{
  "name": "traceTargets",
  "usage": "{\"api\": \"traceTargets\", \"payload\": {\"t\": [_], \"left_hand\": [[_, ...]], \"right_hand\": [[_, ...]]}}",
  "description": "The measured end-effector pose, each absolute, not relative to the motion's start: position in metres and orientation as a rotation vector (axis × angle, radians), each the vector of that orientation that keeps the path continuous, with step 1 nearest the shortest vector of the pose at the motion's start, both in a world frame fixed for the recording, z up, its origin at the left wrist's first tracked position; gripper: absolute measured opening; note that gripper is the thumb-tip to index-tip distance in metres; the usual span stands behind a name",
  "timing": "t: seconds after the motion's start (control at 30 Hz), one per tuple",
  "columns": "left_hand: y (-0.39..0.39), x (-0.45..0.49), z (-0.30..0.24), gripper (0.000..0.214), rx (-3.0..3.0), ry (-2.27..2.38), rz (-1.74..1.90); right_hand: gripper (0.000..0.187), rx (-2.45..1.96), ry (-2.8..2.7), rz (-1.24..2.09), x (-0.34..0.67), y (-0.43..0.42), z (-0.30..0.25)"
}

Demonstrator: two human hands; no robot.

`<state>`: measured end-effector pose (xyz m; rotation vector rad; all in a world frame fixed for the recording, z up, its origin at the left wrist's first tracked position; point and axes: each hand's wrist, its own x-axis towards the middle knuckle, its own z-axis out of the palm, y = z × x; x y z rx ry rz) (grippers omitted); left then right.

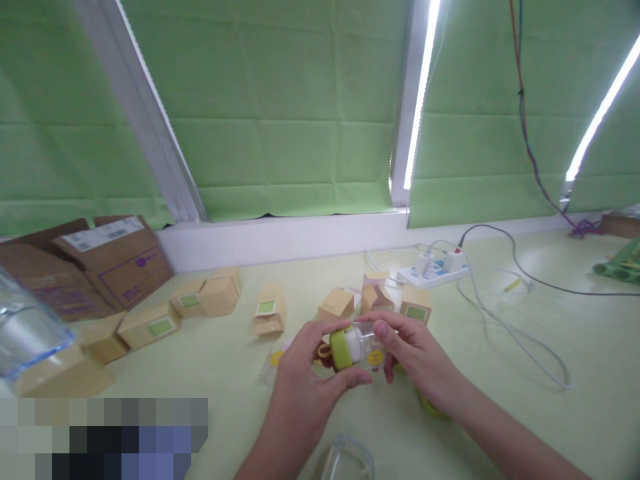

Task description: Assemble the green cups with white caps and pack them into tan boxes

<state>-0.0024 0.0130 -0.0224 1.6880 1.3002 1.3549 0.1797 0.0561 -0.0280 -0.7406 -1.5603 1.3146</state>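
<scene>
Both hands hold a small clear bottle (371, 347) with a yellow label, lying sideways above the table. My left hand (310, 380) is closed around its green cap (341, 349), which has a small loop on the end; a white part shows between cap and body. The fingers of my right hand (413, 347) grip the clear body. Behind my left hand lies a clear item with a yellow label (275, 358), partly hidden. Below my right forearm, part of a green round object (431, 405) shows. A clear container (349, 460) stands at the bottom edge.
Several small tan boxes stand behind the hands, including an upright one (270, 309). A large open carton (117, 267) is at the left, near a clear plastic vessel (30, 327). At the back right, a power strip (433, 272) trails cables (525, 353) across the table.
</scene>
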Motion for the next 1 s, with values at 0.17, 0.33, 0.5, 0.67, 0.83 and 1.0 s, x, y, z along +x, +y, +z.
{"api": "traceTargets", "payload": {"t": [0.17, 0.33, 0.5, 0.67, 0.83, 1.0], "left_hand": [[0.0139, -0.0034, -0.0179, 0.048, 1.703, 1.213, 1.389], [0.0111, -0.0016, -0.0141, 0.038, 1.806, 1.274, 1.295], [0.0095, 0.0011, -0.0139, 0.038, 1.729, 1.364, 1.332], [0.0135, -0.0001, -0.0165, 0.033, 1.499, 1.228, 1.372], [0.0139, -0.0013, -0.0184, 0.031, 1.518, 1.177, 1.374], [0.0125, -0.0014, -0.0160, 0.033, 1.522, 1.125, 1.412]], "right_hand": [[0.044, -0.758, -1.560, 1.344, 0.1810, 0.0579, -0.0278], [0.049, -0.848, -1.529, 1.279, 0.1829, 0.0604, -0.0294], [0.045, -0.832, -1.560, 1.300, 0.1834, 0.0575, -0.0268], [0.046, -0.832, -1.501, 1.300, 0.1822, 0.0569, -0.0247], [0.042, -0.814, -1.508, 1.301, 0.1820, 0.0583, -0.0263], [0.042, -0.771, -1.498, 1.394, 0.1812, 0.0559, -0.0246]]}}
